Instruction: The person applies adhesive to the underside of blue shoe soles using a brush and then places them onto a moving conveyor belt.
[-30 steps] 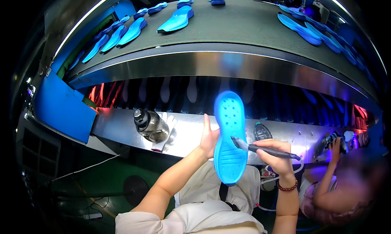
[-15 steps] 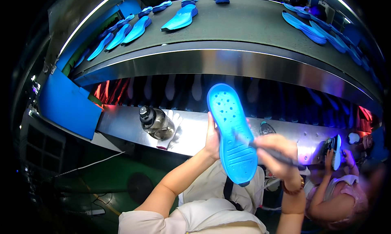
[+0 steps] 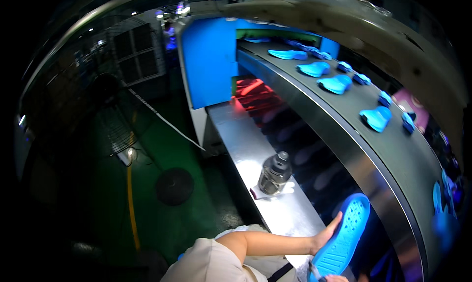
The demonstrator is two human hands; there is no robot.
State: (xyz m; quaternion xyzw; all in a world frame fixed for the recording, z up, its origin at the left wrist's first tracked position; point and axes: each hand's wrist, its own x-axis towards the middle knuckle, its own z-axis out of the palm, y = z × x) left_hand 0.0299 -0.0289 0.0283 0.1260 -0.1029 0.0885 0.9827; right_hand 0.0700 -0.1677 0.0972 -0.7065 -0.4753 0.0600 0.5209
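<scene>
My left hand (image 3: 322,240) is closed on the side of a bright blue shoe sole (image 3: 345,237), with the thumb along its edge. The sole is tilted, its end with small round holes pointing up and away and its ribbed end nearer me. At the bottom edge only the fingers of my right hand (image 3: 337,278) show, next to the ribbed end. They grip a brush (image 3: 314,272), its tip at the sole's lower left edge; most of its dark handle is cut off by the frame.
A dark-capped bottle (image 3: 275,174) stands on a metal ledge (image 3: 241,142). Beyond it a conveyor belt (image 3: 393,144) carries several blue soles. A blue panel (image 3: 209,63) closes its far end. On the green floor are a round dark base (image 3: 174,186) and a white cable (image 3: 167,121).
The view has swung left, bringing in more floor and the belt's end. The sole and both hands now appear at the lower right. My left hand keeps its hold on the sole.
</scene>
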